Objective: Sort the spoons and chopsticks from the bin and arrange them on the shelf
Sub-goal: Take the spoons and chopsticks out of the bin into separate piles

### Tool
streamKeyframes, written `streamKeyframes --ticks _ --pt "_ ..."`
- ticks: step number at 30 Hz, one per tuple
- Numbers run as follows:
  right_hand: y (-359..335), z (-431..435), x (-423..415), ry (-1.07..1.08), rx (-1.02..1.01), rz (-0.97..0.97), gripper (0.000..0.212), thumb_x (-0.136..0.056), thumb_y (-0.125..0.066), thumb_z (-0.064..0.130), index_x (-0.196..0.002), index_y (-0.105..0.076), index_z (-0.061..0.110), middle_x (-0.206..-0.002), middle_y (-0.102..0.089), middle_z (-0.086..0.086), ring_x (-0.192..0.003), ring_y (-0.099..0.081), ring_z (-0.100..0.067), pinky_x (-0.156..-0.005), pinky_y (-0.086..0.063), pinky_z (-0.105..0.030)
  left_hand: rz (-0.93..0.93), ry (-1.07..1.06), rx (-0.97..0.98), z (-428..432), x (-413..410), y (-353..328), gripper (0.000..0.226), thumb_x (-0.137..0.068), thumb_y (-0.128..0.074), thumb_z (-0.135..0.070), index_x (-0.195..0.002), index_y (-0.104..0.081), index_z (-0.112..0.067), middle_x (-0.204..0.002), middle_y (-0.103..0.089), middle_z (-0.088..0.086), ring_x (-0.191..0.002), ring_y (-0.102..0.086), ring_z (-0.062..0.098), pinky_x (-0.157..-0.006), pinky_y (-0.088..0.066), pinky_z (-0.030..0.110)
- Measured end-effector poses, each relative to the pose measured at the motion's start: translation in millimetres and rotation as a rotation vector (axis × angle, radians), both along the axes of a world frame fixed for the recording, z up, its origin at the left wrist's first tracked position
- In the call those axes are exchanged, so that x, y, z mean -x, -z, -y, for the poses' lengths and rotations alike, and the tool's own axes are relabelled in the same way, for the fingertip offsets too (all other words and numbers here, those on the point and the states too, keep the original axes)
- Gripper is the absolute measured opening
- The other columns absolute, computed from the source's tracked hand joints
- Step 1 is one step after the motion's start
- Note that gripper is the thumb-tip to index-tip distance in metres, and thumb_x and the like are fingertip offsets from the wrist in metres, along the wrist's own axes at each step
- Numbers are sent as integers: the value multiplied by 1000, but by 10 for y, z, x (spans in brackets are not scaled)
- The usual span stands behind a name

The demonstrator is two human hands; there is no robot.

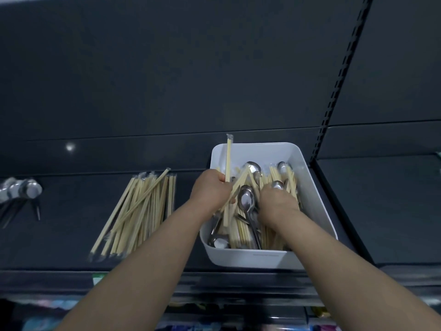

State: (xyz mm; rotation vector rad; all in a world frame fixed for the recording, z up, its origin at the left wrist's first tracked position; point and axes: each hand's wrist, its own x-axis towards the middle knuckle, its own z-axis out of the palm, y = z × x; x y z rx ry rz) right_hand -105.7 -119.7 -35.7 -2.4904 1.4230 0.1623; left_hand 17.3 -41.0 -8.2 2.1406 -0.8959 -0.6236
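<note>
A dark shelf (71,235) under a dark back panel is carrying everything. Toward its right end, at the front edge, a white bin (250,259) is holding mixed spoons (247,199) and loose chopsticks (281,177). My left hand (210,189) is gripping a wrapped chopstick pair (228,158) upright over the bin's left side. My right hand (278,204) is reaching down among the contents, and I cannot tell how its hidden fingers are set. A chopstick pile (138,211) is lying left of the bin, with shelf spoons (21,189) at the far left edge.

No text could be read; a faint marking on the white bin's (250,260) front wall was too small to make out.
</note>
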Motion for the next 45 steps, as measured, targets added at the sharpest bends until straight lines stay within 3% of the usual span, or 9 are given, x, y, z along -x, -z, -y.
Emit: streamKeyframes --ticks 5,9,12,21,29,32,37,41,45 --pt "-93 -7 57 130 -106 126 33 -82 -64 20 -112 -57 9 -112 -63 -10 -99 -62 -26 -74 -47 -28 2 39 58 -18 -90 -35 22 -93 -46 -5 -85 -65 0 -71 -68 14 -56 -65 19 -67 -60 42" --pt "-459 -39 4 254 -84 441 47 -83 -62 25 -129 -55 16 -112 -68 -3 -104 -61 -23 -73 -41 -24 -56 -14 196 -15 -263 -7 7 -93 -53 -10 -97 -58 -13 -95 -69 13 -75 -69 26 -75 -60 46" --pt "-685 -208 -262 177 -28 490 49 -85 -58 23 -134 -51 22 -112 -68 2 -110 -59 -20 -79 -42 -26 -116 -71 239 -51 -485 20 21 -90 -56 -13 -111 -60 -12 -101 -69 9 -83 -70 27 -79 -59 46" --pt "-297 -1044 -1321 -106 34 367 30 -80 -50 10 -105 -66 15 -99 -66 -8 -95 -61 -30 -70 -46 -29 -1 -192 42 -981 -1376 70 16 -90 -51 -4 -96 -57 -18 -95 -66 9 -87 -66 30 -76 -54 34" --pt "-51 -1244 -1602 -211 91 217 21 -87 -49 17 -94 -69 20 -94 -66 -3 -87 -62 -27 -66 -46 -29 255 37 -323 -1270 -1712 220 17 -91 -47 -6 -91 -60 -16 -91 -59 -1 -86 -59 19 -73 -47 29" --pt "-155 -1203 -1455 -247 281 254 23 -89 -48 22 -98 -69 24 -96 -65 -1 -96 -58 -24 -63 -41 -28 312 64 -256 -1151 -1620 123 27 -92 -50 -11 -107 -66 -25 -108 -63 1 -106 -62 25 -83 -50 29" --pt "-320 -955 -925 -187 491 275 25 -87 -50 22 -100 -71 27 -95 -67 0 -97 -56 -26 -69 -41 -31 291 115 -2 -704 -1222 -56 24 -90 -54 -19 -106 -70 -26 -110 -70 -2 -102 -64 21 -89 -52 31" --pt "-312 -660 -337 -35 400 138 25 -85 -51 20 -101 -68 30 -98 -67 1 -96 -59 -24 -64 -35 -27 291 227 70 -333 -685 -123 24 -90 -53 -13 -102 -72 -23 -105 -71 -3 -97 -65 18 -86 -54 31" --pt "-304 -489 133 42 188 61 26 -90 -52 25 -109 -67 32 -111 -64 -2 -102 -61 -25 -77 -47 -29 424 403 -72 -17 -208 -71 22 -84 -49 -4 -77 -69 -10 -83 -68 7 -87 -65 27 -70 -52 32"
